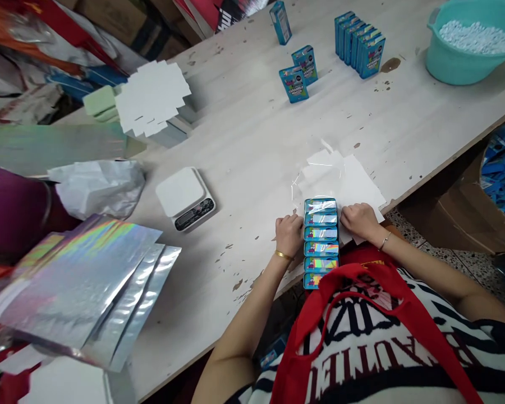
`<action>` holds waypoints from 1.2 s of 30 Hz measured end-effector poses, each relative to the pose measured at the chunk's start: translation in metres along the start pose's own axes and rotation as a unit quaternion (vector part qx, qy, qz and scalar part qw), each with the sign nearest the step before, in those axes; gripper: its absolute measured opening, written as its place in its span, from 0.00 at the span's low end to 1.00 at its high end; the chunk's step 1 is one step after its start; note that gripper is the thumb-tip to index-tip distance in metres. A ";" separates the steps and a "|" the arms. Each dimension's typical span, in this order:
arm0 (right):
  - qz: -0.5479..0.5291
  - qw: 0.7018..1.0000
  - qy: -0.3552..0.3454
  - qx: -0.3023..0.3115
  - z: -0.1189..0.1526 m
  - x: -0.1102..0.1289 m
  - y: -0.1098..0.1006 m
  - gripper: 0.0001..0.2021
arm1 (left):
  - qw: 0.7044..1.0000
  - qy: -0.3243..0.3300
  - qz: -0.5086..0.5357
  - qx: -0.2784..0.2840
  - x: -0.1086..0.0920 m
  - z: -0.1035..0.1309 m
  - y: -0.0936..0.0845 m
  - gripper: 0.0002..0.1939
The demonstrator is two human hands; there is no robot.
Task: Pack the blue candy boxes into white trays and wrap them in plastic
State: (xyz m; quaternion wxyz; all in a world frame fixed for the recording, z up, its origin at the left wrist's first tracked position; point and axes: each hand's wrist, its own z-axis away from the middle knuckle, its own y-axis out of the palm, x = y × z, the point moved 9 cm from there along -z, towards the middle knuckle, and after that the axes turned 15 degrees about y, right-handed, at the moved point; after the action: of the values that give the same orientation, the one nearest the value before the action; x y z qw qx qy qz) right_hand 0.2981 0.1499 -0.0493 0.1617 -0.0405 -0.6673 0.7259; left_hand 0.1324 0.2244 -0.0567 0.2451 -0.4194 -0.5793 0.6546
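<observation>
A row of several small blue tins (321, 248) stands on edge against my front, over the table's near edge. Clear plastic film (317, 178) with bright glints spreads from the far end of the row. My left hand (289, 235) is closed at the row's left side, fingertips at the film's edge. On the right side my right hand (359, 220) is closed too, pinching by the film and just above white sheets (364, 182). The fingertips of both hands are partly hidden.
Farther back stand more blue tins (372, 56), a loose pair of tins (294, 84) and a turquoise basin (454, 62) of small white pieces. To the left are a white scale (183, 193), stacked white cards (151, 95) and silvery pouches (79, 286). A carton (458, 213) sits right.
</observation>
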 end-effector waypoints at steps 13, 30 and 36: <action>-0.008 0.988 -0.097 0.116 0.038 0.030 0.012 0.16 | 0.998 0.030 0.021 0.057 -0.011 0.028 0.010 0.11; -0.049 0.933 -0.283 0.218 0.089 0.064 0.024 0.11 | 0.996 -0.029 0.081 -0.015 -0.068 0.142 0.008 0.10; -0.036 0.951 -0.224 0.212 0.081 0.068 0.028 0.11 | 0.957 -0.054 0.286 -0.013 -0.023 0.132 -0.030 0.08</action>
State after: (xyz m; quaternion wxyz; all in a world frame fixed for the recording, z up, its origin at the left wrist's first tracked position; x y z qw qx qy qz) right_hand 0.2069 0.0902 -0.0579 0.0387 0.1822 -0.5182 0.8347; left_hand 0.0297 0.1393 -0.0246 0.0105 -0.5347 -0.4558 0.7115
